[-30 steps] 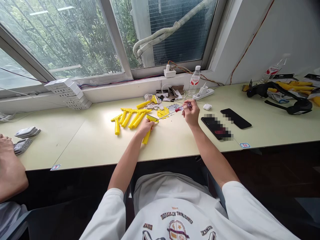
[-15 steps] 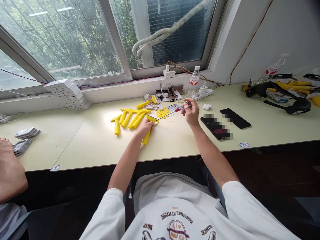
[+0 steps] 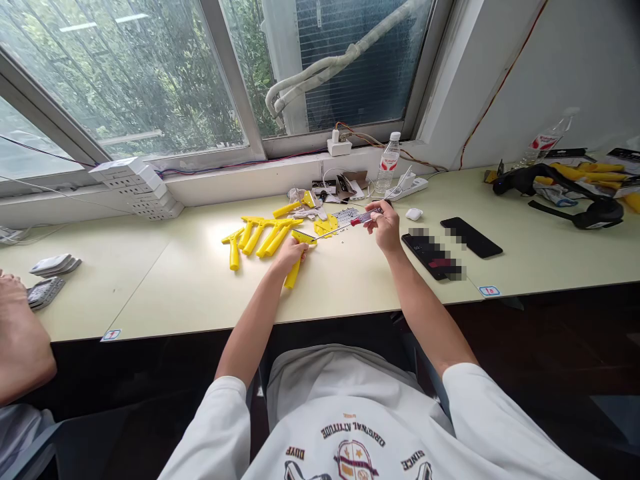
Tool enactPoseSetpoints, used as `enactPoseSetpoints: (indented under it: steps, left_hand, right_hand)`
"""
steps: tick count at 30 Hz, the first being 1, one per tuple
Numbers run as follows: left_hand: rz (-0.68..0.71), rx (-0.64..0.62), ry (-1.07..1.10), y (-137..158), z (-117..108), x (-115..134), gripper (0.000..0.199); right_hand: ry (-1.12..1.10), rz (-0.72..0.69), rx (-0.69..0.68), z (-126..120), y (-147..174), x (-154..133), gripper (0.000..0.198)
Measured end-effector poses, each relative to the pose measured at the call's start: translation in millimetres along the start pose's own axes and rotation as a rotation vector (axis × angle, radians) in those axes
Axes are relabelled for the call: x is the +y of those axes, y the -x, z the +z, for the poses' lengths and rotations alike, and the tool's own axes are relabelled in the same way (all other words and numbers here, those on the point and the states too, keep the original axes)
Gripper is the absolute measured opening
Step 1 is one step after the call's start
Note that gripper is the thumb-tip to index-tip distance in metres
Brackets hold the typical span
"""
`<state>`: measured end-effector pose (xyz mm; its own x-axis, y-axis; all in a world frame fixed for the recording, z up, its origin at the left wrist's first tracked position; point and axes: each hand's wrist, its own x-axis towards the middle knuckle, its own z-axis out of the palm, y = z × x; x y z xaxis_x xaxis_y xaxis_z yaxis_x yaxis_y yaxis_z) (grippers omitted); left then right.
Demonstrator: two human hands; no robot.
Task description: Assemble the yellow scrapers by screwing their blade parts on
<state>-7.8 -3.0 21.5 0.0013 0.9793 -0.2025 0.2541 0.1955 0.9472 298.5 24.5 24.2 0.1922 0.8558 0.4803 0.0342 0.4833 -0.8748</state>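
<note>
My left hand is closed around a yellow scraper, its wide head pointing away from me and its handle end toward the table's front edge. A screwdriver with a red and clear handle is gripped in my right hand. Its long shaft slants down to the left, and the tip meets the scraper head. Several yellow scraper handles lie side by side left of my hands. Just beyond the scraper are flat yellow plates, metal blades and tiny loose screws.
Behind the plates lie another scraper and dark packaging. A water bottle and a power strip stand near the sill. Two phones and a white earbud case are at right. Another person's arm rests at far left.
My right hand and the screwdriver handle have dipped very slightly, with the tip still at the scraper head. My left hand holds the scraper in the same place.
</note>
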Motion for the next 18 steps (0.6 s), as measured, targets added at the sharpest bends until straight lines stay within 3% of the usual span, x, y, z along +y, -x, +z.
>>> enactPoseSetpoints:
  steps: [4,13,18]
  left_hand:
    - [0.002,-0.001,0.027,1.3,1.3,2.2,0.027]
    - [-0.004,-0.005,0.003,-10.5,-1.8,-11.2,0.025]
    - [-0.002,0.006,0.012,-7.3,-2.2,-9.4,0.025]
  right_hand:
    - [-0.025,-0.055,0.002,3.3,0.4,-3.2,0.034]
    - [0.201,-0.109,0.112,4.6,5.6,-4.3,0.043]
    - [0.08,-0.073,0.027,4.0,3.4,-2.8,0.023]
